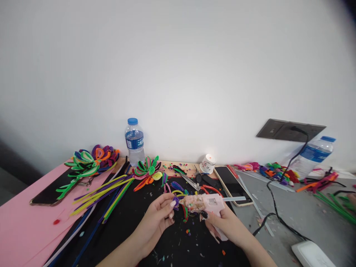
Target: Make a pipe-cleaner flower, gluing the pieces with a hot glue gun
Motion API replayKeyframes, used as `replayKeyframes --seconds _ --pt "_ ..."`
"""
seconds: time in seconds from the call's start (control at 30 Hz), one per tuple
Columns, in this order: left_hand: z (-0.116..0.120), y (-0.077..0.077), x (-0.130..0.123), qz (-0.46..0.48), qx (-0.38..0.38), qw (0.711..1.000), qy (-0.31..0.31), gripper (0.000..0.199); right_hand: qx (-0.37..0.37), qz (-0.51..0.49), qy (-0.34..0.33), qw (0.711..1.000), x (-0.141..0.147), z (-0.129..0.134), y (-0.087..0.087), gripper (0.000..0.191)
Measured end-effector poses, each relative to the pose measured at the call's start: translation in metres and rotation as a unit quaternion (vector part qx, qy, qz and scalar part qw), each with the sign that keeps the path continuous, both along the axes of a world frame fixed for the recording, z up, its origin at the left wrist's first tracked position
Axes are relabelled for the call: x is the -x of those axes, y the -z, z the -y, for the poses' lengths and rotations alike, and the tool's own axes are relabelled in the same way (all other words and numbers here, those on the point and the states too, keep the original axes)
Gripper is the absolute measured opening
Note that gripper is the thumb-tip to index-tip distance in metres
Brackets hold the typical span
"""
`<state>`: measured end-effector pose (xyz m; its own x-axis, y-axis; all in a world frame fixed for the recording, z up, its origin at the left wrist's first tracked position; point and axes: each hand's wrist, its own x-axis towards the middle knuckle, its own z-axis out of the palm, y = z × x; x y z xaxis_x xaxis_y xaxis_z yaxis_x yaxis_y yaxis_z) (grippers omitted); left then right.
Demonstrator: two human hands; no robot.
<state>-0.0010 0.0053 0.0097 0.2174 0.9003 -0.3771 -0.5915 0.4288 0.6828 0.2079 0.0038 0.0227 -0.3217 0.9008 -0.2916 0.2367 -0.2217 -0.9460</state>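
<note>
My left hand (160,218) pinches a small purple pipe-cleaner piece (176,202) between thumb and finger. My right hand (222,222) is wrapped round the handle of a pale pink glue gun (214,202), with a clear glue stick (235,199) sticking out of its back. The gun's nozzle points left and is at the purple piece; whether they touch is too small to tell. Just behind my hands lie curled pipe-cleaner pieces (177,185) and scissors (190,181) on the black mat (125,226).
Behind stand a water bottle (135,142) and a paper cup (208,164). Pipe-cleaner flowers (91,161) and a phone (50,189) lie left; another phone (232,184) lies right. A black cable (274,204) runs from the wall socket (289,130). Part of another person's hand (352,198) shows far right.
</note>
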Motion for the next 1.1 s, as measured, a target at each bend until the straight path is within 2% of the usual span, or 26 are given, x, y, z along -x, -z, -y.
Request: replayKeyframes --seconds 0.2,0.43,0.8,1.1 --pt "0.0003 0.001 -0.0003 0.005 0.001 1.0 -0.001 0.027 0.015 0.006 -0.003 1.0 -0.0011 0.0003 0.0027 0.042" --pt "0.0003 0.0025 0.0003 0.012 0.007 1.0 0.007 0.025 -0.002 0.004 0.006 1.0 0.0 -0.0003 -0.0005 0.043" --pt "0.0005 0.0037 0.0003 0.026 0.003 1.0 0.013 0.025 0.0 0.009 0.007 1.0 0.0003 -0.0007 -0.0018 0.032" --pt "-0.0017 0.0095 0.0024 0.042 -0.004 0.999 0.029 0.021 0.012 0.013 0.005 1.0 -0.0015 -0.0005 0.0021 0.034"
